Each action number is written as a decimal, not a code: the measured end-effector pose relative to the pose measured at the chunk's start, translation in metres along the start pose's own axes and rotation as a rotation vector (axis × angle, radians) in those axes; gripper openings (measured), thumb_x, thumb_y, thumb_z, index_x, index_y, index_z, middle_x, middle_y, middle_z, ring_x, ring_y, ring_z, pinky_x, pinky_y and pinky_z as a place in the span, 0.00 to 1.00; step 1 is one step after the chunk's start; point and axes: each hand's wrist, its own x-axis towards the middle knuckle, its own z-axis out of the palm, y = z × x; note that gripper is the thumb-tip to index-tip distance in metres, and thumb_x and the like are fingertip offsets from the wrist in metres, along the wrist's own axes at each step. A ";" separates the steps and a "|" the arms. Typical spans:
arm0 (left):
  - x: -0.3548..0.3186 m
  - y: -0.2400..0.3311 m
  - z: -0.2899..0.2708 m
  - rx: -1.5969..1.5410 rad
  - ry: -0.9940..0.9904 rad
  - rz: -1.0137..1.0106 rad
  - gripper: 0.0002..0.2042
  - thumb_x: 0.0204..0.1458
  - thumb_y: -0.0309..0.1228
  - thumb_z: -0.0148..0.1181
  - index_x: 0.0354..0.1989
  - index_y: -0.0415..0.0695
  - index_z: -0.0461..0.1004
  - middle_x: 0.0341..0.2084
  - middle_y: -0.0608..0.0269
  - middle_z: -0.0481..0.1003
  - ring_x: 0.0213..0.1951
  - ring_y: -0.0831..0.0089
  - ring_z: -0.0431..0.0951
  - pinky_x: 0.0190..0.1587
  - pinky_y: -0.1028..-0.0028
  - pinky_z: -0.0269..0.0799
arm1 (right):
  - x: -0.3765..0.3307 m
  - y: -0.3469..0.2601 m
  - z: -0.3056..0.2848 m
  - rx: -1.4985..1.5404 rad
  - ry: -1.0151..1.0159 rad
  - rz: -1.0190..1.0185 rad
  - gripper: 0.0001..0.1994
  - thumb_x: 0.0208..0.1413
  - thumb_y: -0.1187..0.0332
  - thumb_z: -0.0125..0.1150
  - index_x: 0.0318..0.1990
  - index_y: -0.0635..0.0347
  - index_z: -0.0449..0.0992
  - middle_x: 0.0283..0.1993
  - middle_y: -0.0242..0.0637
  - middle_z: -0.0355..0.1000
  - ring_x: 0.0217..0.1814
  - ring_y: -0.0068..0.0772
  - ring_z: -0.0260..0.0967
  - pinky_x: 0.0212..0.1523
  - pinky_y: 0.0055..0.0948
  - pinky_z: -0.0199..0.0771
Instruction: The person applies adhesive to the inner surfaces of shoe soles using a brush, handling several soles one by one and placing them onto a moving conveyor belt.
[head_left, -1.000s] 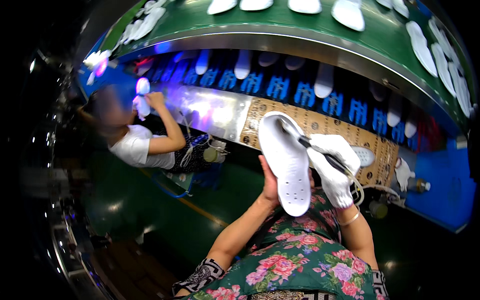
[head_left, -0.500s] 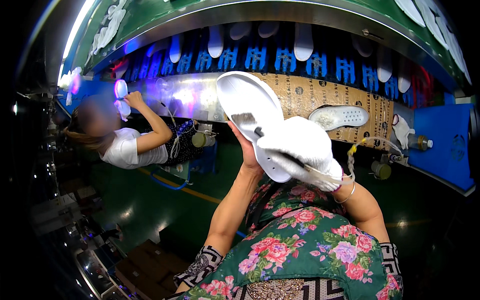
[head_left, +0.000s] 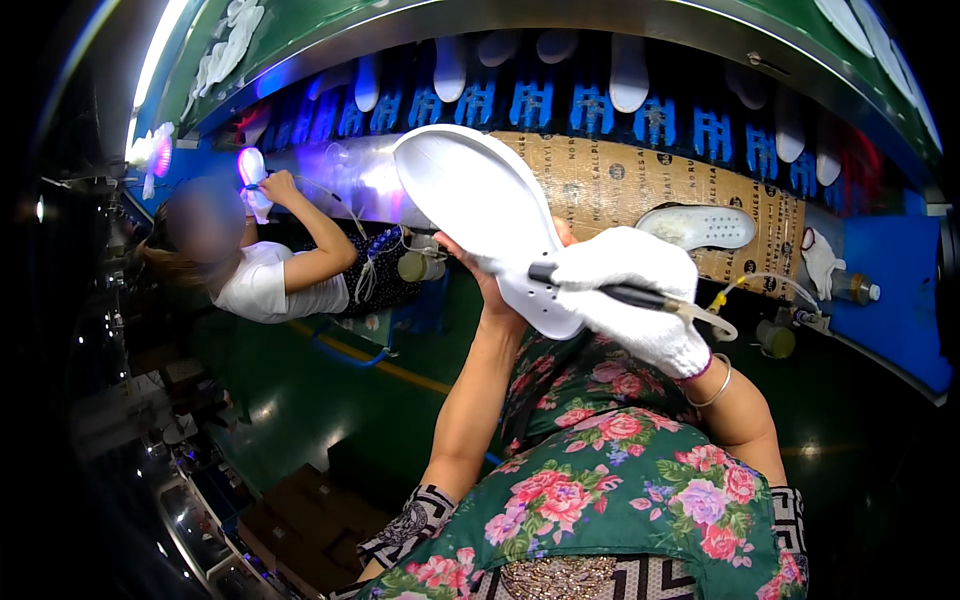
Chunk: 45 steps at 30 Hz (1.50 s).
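A white shoe sole [head_left: 470, 185] is raised in front of me, its heel end tilted toward me and a few small holes showing there. My left hand [head_left: 485, 285], bare, grips it from underneath at the left edge, with fingertips showing beyond the right edge. My right hand [head_left: 630, 258] wears a white knit glove and is closed around a black pen-shaped tool [head_left: 640, 297] with a clear tube at its rear. The tool's tip is over the sole's heel part, near the holes; whether it touches cannot be seen.
Another sole [head_left: 700, 228] lies on the cardboard-covered bench [head_left: 590, 170]. Behind runs a row of blue holders [head_left: 530, 103] with white soles above. A white glove [head_left: 820, 262] and a bottle [head_left: 858, 290] are at right. A co-worker [head_left: 265, 290] sits at left, holding a sole [head_left: 252, 170].
The sole has turned and shifted slightly up and left in my left hand. My right hand has changed angle, and the black tool now shows plainly over the heel part.
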 end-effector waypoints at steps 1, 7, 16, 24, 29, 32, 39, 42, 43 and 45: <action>0.001 0.001 0.004 -0.053 0.005 -0.003 0.62 0.29 0.88 0.29 0.46 0.32 0.67 0.30 0.47 0.74 0.31 0.62 0.76 0.33 0.64 0.76 | -0.002 0.001 0.001 0.017 0.065 0.077 0.09 0.45 0.76 0.71 0.36 0.60 0.83 0.35 0.37 0.80 0.35 0.33 0.78 0.38 0.29 0.76; 0.008 0.007 -0.001 -0.129 -0.053 -0.038 0.61 0.24 0.89 0.35 0.41 0.32 0.71 0.31 0.49 0.74 0.33 0.56 0.76 0.37 0.60 0.75 | -0.007 0.003 0.011 -0.275 -0.124 -0.242 0.13 0.43 0.76 0.71 0.40 0.55 0.83 0.38 0.37 0.80 0.37 0.36 0.78 0.39 0.31 0.76; 0.018 0.022 -0.015 -0.108 -0.084 0.036 0.60 0.24 0.87 0.41 0.42 0.32 0.71 0.32 0.50 0.73 0.37 0.54 0.73 0.41 0.57 0.71 | -0.007 0.003 0.016 -0.257 -0.119 -0.229 0.13 0.44 0.75 0.71 0.39 0.52 0.83 0.34 0.36 0.78 0.36 0.40 0.76 0.38 0.33 0.75; 0.028 0.034 -0.007 -0.149 -0.171 0.067 0.60 0.26 0.86 0.43 0.47 0.33 0.69 0.33 0.48 0.73 0.36 0.54 0.73 0.41 0.57 0.70 | 0.003 0.009 0.009 -0.202 -0.070 -0.157 0.11 0.43 0.76 0.72 0.37 0.56 0.83 0.35 0.37 0.79 0.37 0.37 0.78 0.39 0.32 0.76; 0.030 0.047 -0.021 -0.155 -0.161 0.035 0.60 0.29 0.86 0.41 0.56 0.38 0.65 0.35 0.46 0.73 0.35 0.52 0.74 0.38 0.56 0.72 | 0.000 0.010 0.011 0.085 -0.168 -0.012 0.09 0.44 0.76 0.72 0.36 0.57 0.83 0.36 0.37 0.80 0.37 0.35 0.78 0.39 0.30 0.77; 0.031 0.053 -0.018 0.008 -0.104 -0.041 0.60 0.31 0.86 0.38 0.55 0.37 0.65 0.35 0.44 0.73 0.34 0.50 0.77 0.33 0.56 0.77 | 0.005 0.013 0.007 -0.024 -0.079 0.005 0.10 0.45 0.76 0.71 0.37 0.57 0.83 0.37 0.37 0.80 0.38 0.36 0.78 0.40 0.31 0.77; 0.037 0.068 -0.018 0.064 -0.187 -0.229 0.60 0.32 0.85 0.37 0.58 0.38 0.65 0.36 0.41 0.75 0.31 0.52 0.80 0.29 0.59 0.80 | -0.002 0.005 0.011 0.066 -0.282 0.034 0.09 0.45 0.76 0.71 0.37 0.58 0.83 0.39 0.38 0.80 0.39 0.36 0.78 0.41 0.31 0.77; 0.038 0.069 -0.020 0.086 -0.167 -0.311 0.60 0.34 0.84 0.39 0.61 0.37 0.63 0.36 0.41 0.76 0.29 0.51 0.81 0.29 0.58 0.81 | 0.004 0.007 0.010 -0.023 -0.240 -0.005 0.09 0.45 0.75 0.71 0.36 0.57 0.82 0.37 0.37 0.80 0.38 0.35 0.78 0.39 0.30 0.77; 0.039 0.070 -0.019 0.116 -0.176 -0.362 0.59 0.34 0.83 0.40 0.61 0.37 0.62 0.36 0.41 0.76 0.30 0.50 0.81 0.29 0.58 0.82 | 0.004 0.011 0.011 -0.115 -0.209 -0.113 0.11 0.45 0.75 0.71 0.38 0.56 0.82 0.38 0.36 0.79 0.37 0.36 0.78 0.38 0.31 0.77; 0.041 0.068 -0.013 0.065 -0.178 -0.391 0.57 0.39 0.80 0.41 0.62 0.35 0.61 0.36 0.40 0.76 0.31 0.50 0.82 0.29 0.56 0.83 | -0.001 0.015 0.012 -0.304 -0.269 -0.272 0.15 0.44 0.75 0.70 0.42 0.53 0.81 0.41 0.37 0.79 0.38 0.38 0.77 0.39 0.33 0.76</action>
